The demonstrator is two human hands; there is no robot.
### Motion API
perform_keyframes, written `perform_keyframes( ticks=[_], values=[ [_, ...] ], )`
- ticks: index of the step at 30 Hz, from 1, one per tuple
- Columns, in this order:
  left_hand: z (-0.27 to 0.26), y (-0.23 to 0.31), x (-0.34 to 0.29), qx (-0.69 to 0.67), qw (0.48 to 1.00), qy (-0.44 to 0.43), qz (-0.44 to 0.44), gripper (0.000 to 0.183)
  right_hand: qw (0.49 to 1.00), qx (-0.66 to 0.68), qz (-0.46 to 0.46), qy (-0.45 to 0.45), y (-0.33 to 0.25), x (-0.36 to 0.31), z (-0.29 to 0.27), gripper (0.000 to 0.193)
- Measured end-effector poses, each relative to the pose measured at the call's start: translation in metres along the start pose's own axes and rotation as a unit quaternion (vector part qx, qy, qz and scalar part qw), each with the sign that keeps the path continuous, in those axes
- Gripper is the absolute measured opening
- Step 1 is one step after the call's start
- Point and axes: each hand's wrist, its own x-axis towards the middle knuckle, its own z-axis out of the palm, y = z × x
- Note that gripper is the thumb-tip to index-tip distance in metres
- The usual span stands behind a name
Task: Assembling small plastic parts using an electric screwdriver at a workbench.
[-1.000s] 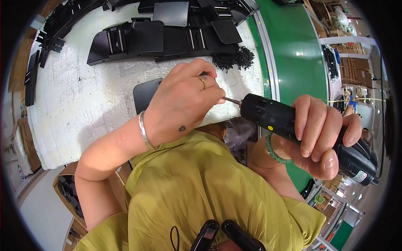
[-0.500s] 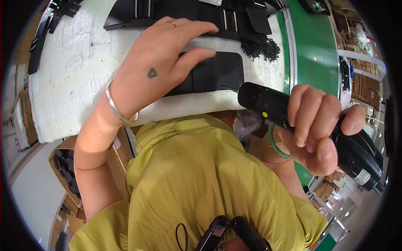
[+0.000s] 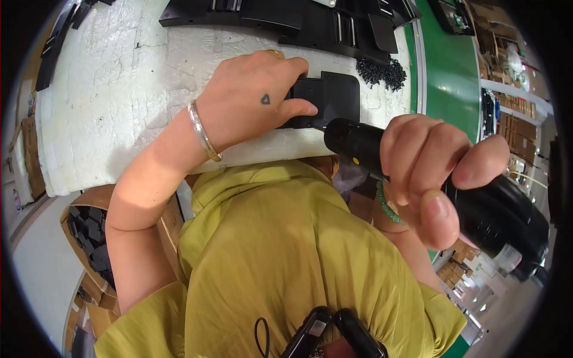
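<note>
A flat black plastic plate (image 3: 341, 98) lies near the front edge of the white padded worktop (image 3: 149, 83). My left hand (image 3: 253, 95) grips its left part, thumb on top and the other fingers bent toward the far side, mostly covering that end. My right hand (image 3: 427, 161) is wrapped around a black electric screwdriver (image 3: 355, 140). The screwdriver is held slantwise, its nose at the plate's near edge. Its bit tip is too small to make out clearly. A heap of small black screws (image 3: 382, 73) sits just beyond the plate, to the right.
Large black plastic housings (image 3: 286, 21) with metal rods stand along the far side. More black parts (image 3: 57, 45) lie at the far left. A cardboard box of black pieces (image 3: 89, 232) is at lower left. Right of the worktop runs a green surface (image 3: 444, 65).
My left hand has come down and right, from hovering over the plate to gripping it. The screwdriver's nose has shifted slightly left. The plate sits a little further right in view.
</note>
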Motion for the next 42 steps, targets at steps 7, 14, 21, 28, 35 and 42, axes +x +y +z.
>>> perform_keyframes(
  ticks=[7, 14, 21, 28, 35, 42],
  values=[
    [0.007, -0.003, -0.001, -0.006, 0.999, 0.048, 0.025, 0.034, 0.994, -0.045, 0.027, -0.097, -0.001, 0.016, 0.006, 0.03],
    [0.002, -0.002, 0.004, -0.014, 0.999, 0.037, 0.011, 0.035, 0.994, -0.044, 0.033, -0.091, 0.001, 0.019, 0.002, 0.03],
    [-0.001, -0.008, 0.005, -0.05, 0.991, -0.107, -0.066, 0.049, 0.994, -0.099, 0.052, 0.005, -0.002, 0.01, -0.002, 0.029],
    [-0.012, 0.023, 0.015, -0.169, 0.966, -0.173, -0.093, 0.045, 0.971, -0.043, -0.084, 0.221, -0.047, 0.066, -0.079, 0.031],
    [-0.013, 0.031, 0.013, -0.419, 0.867, 0.255, -0.086, 0.04, 0.952, -0.018, -0.081, 0.295, -0.075, 0.049, -0.093, 0.029],
    [0.003, 0.068, 0.023, -0.346, 0.862, 0.355, -0.101, 0.045, 0.961, -0.01, 0.077, 0.266, 0.023, -0.001, -0.026, 0.06]
  ],
)
